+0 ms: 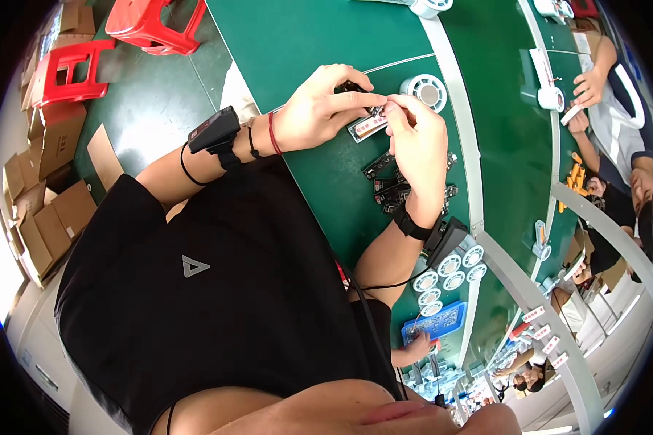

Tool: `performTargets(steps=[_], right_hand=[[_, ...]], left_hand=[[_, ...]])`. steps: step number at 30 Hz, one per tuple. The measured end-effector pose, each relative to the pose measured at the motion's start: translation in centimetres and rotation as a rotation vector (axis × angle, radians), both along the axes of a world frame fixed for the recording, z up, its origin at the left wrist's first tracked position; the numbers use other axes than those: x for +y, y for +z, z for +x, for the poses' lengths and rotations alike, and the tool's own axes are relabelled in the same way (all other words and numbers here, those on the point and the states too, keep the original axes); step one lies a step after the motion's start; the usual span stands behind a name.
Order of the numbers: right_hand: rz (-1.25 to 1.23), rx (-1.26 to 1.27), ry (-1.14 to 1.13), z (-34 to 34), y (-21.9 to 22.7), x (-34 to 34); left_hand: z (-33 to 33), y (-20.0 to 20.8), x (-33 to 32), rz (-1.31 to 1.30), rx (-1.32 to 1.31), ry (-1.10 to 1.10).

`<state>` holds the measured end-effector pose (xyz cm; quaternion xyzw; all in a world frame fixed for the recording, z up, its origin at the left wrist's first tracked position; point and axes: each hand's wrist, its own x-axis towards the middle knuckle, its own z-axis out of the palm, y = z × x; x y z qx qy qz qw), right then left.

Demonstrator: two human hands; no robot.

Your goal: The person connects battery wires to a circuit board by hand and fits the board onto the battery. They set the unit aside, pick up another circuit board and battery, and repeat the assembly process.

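Observation:
Both of my hands meet above the green table (326,159), fingertips almost touching. My left hand (323,105) is closed, its thumb and index finger around a small dark circuit board (376,112), most of which the fingers hide. My right hand (419,141) pinches at the same spot; what lies between its fingertips is too small to make out. Just below the fingertips lies a pale strip with red print (370,126). Under my left palm a dark part (350,87) shows. Several black circuit boards (389,185) lie in a loose pile beside my right wrist.
A round white fan housing (428,93) stands beyond my hands. Several more white housings (450,280) are grouped past my right forearm, near a blue tray (442,322) and another person's hand (412,351). A metal rail (461,123) borders the table. Red stools (72,72) stand left.

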<state>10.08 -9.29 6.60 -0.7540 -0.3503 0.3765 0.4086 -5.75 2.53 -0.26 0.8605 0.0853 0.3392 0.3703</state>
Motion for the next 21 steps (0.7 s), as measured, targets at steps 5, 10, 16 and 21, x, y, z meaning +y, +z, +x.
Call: performTargets(steps=[5, 10, 16, 21], right_hand=[[0.020, 0.339, -0.125, 0.1, -0.7, -0.8], [0.056, 0.402, -0.126, 0.4, -1.1, -1.3], [0.071, 0.455, -0.073, 0.8, -1.1, -1.6], [0.041, 0.409, -0.130, 0.2, -0.1, -1.5]], left_hand=[[0.3, 0.5, 0.1, -0.358, 0.058, -0.112], [0.8, 0.8, 1.1, -0.387, 0.082, -0.230], [1.1, 0.6, 1.7, -0.266, 0.055, -0.274], [1.1, 0.9, 1.8, -0.061, 0.047, -0.226]])
